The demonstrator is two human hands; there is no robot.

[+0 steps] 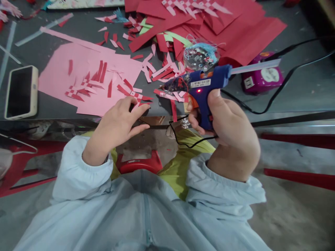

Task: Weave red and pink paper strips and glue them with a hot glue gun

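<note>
My right hand (230, 122) is wrapped round the handle of a blue hot glue gun (200, 83), whose small red light is on. A clear glue stick (258, 66) sticks out of its back end. The nozzle points left, close above loose red and pink paper strips. With its fingertips, my left hand (117, 120) holds a red and pink woven paper piece (134, 94) down at the table's front edge; the fingers hide part of it. Other woven paper pieces (85, 87) lie to the left on pink paper sheets (62, 64).
A phone (21, 92) lies at the left. Red paper sheets (248, 38) are stacked at the back. Near the gun are a clear dish of beads and blue thread (200, 55) and a purple box (261, 79). A black cord (282, 83) crosses the right side. Below stands a red stool (141, 164).
</note>
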